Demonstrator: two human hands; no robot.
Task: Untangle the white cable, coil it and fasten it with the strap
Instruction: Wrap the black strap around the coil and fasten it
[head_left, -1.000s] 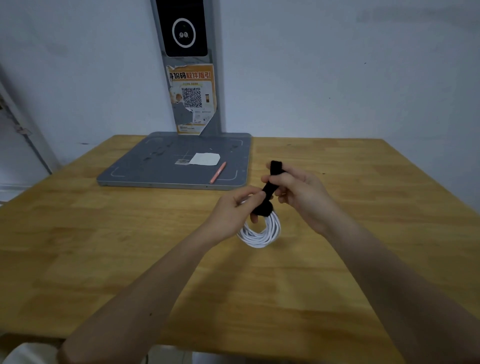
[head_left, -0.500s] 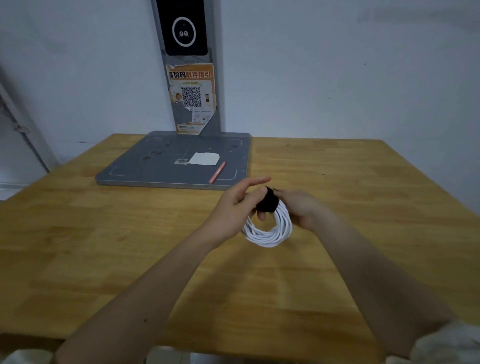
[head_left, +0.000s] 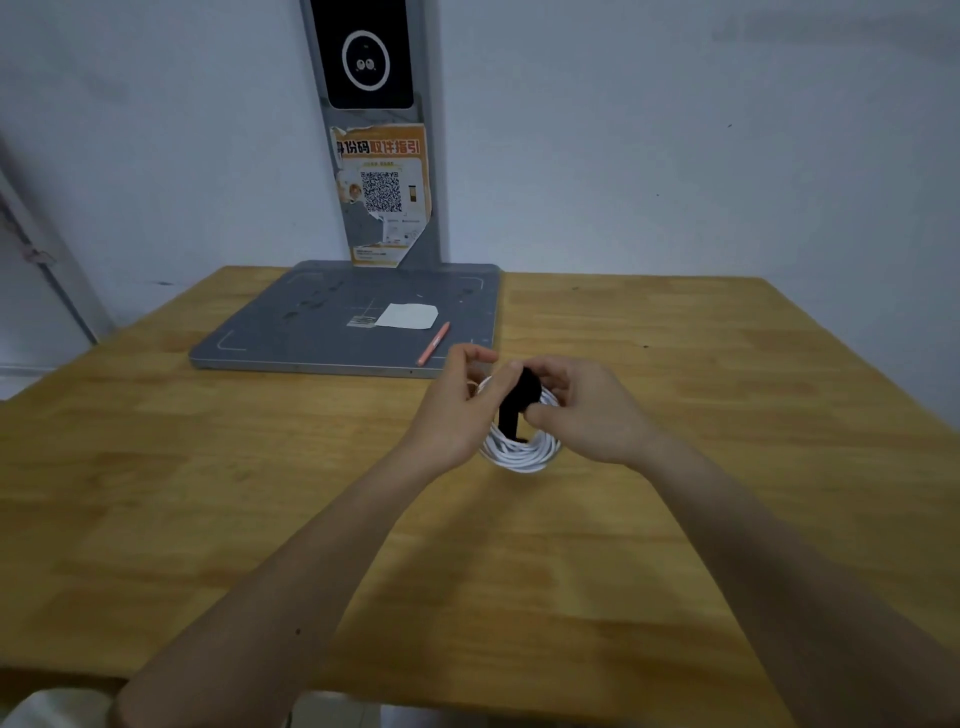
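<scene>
Cable (head_left: 519, 451), coiled, light and springy (likely to unwind if released), is pinched at the strap (head_left: 517, 402) by left hand (head_left: 457, 415) and right hand (head_left: 587, 410).

Two bare forearms with no sleeves, and pale cloth (head_left: 47, 709) at the lower left corner

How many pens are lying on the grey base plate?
1. The pen lies near the front right corner of the plate, just right of the white paper. Nothing on the plate seems large enough to hide another.
</scene>
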